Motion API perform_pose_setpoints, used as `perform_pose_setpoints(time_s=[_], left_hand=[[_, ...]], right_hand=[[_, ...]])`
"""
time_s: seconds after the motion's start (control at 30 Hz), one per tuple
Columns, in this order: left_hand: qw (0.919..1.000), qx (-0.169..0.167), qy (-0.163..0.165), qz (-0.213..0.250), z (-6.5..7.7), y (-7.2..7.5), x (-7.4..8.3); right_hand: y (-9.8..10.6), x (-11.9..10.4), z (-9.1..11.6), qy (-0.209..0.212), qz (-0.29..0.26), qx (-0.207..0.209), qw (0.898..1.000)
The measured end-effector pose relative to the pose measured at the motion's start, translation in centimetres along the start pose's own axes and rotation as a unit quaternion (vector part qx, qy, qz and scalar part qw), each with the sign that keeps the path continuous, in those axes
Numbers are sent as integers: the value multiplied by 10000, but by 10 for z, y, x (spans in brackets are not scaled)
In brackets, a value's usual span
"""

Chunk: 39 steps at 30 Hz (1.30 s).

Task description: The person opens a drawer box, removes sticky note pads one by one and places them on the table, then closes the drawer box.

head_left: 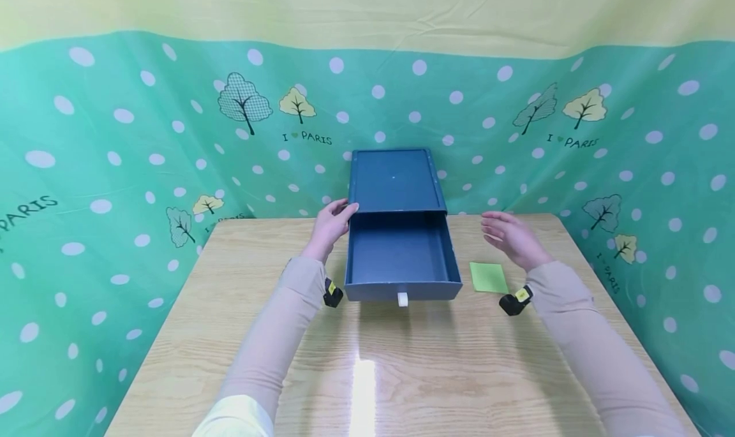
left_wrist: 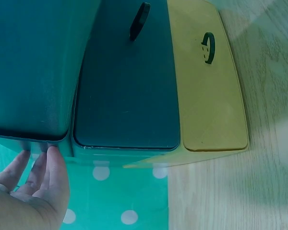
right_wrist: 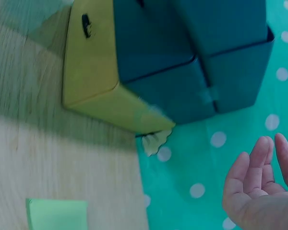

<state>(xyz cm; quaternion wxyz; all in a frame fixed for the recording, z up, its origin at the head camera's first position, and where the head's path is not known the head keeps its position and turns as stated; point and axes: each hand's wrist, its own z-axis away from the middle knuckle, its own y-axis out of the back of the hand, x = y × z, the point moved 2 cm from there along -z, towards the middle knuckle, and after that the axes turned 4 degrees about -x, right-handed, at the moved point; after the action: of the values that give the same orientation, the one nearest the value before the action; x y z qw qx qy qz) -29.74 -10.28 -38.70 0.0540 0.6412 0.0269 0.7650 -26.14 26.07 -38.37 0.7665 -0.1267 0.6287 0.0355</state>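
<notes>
Head view: the drawer unit stands on the table between your hands, its top drawer pulled out toward you. Your left hand lays fairly straight fingers against the unit's side, thumb at the upper front corner, presumably to steady it. Your right hand hovers apart, fingers loosely extended, holding nothing. Inside the top drawer only blue floor and walls show; its rear is hidden. The blue middle drawer and yellow bottom drawer are closed, contents unseen. A green pad lies beside, on your right.
</notes>
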Motion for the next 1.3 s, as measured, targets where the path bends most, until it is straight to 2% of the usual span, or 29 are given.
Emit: perform_pose_setpoints(time_s=[0.4,0.67,0.83,1.2,1.3], left_hand=[[10000,6,27,-22,-1,1,-1],[10000,13,25,-72,0,0,1],[9999,47,-15,-90,1,-1,1],[9999,89,-56,-101,1,0,0],[9999,85,-60,-102,1,-1,0]], right_hand=[[-36,-23,18,145,-344,-644,9972],[-57,-26,27,449,-164,-1311,9902],[-70,-29,34,558,92,-1538,9865],[-99,-25,52,333,499,-1966,9786],[-106,-22,56,410,508,-2318,9706]])
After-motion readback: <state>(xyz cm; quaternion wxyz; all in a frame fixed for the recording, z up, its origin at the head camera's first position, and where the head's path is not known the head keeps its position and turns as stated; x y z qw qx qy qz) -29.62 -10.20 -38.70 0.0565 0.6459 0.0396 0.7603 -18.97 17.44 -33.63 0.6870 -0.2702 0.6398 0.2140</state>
